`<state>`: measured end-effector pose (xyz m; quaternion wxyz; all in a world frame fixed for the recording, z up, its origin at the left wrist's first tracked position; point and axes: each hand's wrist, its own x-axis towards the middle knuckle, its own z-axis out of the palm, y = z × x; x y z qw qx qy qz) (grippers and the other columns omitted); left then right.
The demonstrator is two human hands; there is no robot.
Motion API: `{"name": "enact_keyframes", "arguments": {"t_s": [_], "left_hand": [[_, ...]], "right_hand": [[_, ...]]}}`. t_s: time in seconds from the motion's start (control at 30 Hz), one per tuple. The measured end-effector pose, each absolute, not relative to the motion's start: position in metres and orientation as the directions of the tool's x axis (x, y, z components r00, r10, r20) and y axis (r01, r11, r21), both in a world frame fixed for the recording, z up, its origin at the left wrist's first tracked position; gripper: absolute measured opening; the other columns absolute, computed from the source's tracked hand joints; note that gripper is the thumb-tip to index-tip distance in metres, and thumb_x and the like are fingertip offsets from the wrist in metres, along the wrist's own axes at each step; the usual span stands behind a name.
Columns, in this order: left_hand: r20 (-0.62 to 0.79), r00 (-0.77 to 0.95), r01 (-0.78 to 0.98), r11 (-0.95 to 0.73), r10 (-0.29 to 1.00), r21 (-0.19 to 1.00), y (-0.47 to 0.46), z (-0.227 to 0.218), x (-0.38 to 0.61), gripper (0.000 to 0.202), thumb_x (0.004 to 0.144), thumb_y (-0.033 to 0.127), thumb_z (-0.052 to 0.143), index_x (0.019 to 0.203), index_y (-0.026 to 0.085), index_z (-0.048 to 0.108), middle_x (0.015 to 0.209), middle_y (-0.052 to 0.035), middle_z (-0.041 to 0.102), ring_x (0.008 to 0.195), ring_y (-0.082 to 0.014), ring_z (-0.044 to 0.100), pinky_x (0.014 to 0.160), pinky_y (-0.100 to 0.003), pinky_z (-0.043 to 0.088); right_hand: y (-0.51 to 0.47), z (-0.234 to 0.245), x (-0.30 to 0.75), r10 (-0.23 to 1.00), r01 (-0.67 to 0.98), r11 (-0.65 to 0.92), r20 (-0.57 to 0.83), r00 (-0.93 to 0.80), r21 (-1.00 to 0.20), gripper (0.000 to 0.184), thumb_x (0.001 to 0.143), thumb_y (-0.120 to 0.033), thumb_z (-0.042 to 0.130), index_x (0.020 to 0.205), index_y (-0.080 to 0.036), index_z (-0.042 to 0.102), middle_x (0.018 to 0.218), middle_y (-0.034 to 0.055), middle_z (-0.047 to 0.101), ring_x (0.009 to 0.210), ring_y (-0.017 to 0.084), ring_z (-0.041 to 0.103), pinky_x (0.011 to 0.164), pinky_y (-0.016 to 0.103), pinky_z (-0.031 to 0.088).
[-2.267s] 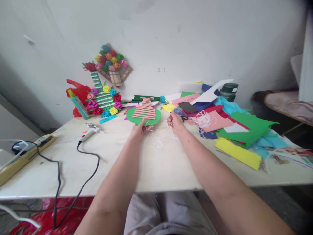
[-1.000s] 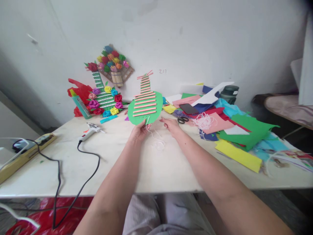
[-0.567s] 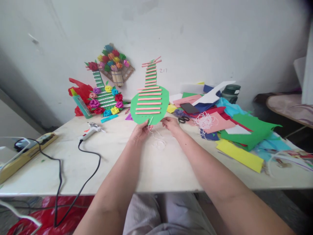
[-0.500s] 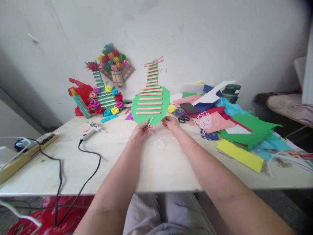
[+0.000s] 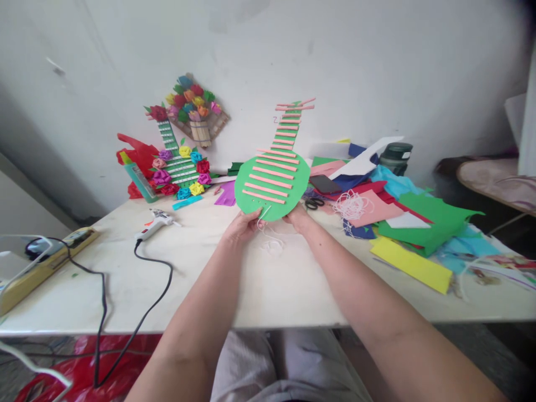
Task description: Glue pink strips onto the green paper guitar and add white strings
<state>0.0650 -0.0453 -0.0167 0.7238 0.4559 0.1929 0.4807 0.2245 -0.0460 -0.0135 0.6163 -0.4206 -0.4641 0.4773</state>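
Between my hands a green paper lute shape (image 5: 268,207) is held up, round at the bottom with a narrow neck that leans right. Pink paper strips (image 5: 274,172) run across its body and neck, and several small holes show near its lower edge. A white string (image 5: 272,241) passes through there and trails in a loose coil on the table. My left hand (image 5: 245,225) grips the lower left edge, thumb in front. My right hand (image 5: 296,218) is at the lower right edge, its fingers partly behind the paper.
A finished lute craft with paper flowers (image 5: 180,162) leans at the back left beside a glue bottle (image 5: 141,181). The corded glue gun (image 5: 157,223) lies at left. To the right are scissors (image 5: 315,204), a phone (image 5: 324,184), tangled white string (image 5: 352,206) and coloured paper sheets (image 5: 431,223).
The lute shape has tilted, its neck swinging right and its body shifting right and slightly down. My right hand's fingers are now more hidden behind it.
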Motion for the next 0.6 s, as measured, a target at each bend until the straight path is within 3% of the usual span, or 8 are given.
{"name": "enact_keyframes", "arguments": {"t_s": [0.27, 0.6], "left_hand": [[0.18, 0.489, -0.484, 0.094, 0.853, 0.87, -0.045, -0.017, 0.064, 0.029, 0.061, 0.016, 0.071, 0.085, 0.01, 0.056, 0.065, -0.0016, 0.057, 0.045, -0.0073, 0.051, 0.04, -0.018, 0.042], [0.182, 0.452, -0.46, 0.053, 0.873, 0.886, -0.044, -0.017, 0.063, 0.03, 0.061, 0.022, 0.072, 0.082, 0.007, 0.056, 0.061, -0.0028, 0.058, 0.041, -0.0075, 0.051, 0.039, -0.018, 0.041]], "right_hand": [[-0.062, -0.012, 0.226, 0.98, -0.205, 0.186, 0.198, -0.036, -0.961, 0.024, 0.052, -0.026, 0.057, 0.055, -0.02, 0.034, 0.04, -0.0101, 0.025, 0.037, 0.002, 0.018, 0.037, 0.017, 0.011], [-0.058, -0.017, 0.23, 0.976, -0.124, 0.15, 0.167, -0.141, -0.981, 0.022, 0.055, -0.023, 0.056, 0.05, -0.019, 0.035, 0.034, -0.0085, 0.033, 0.032, 0.001, 0.021, 0.035, 0.018, 0.011]]}}
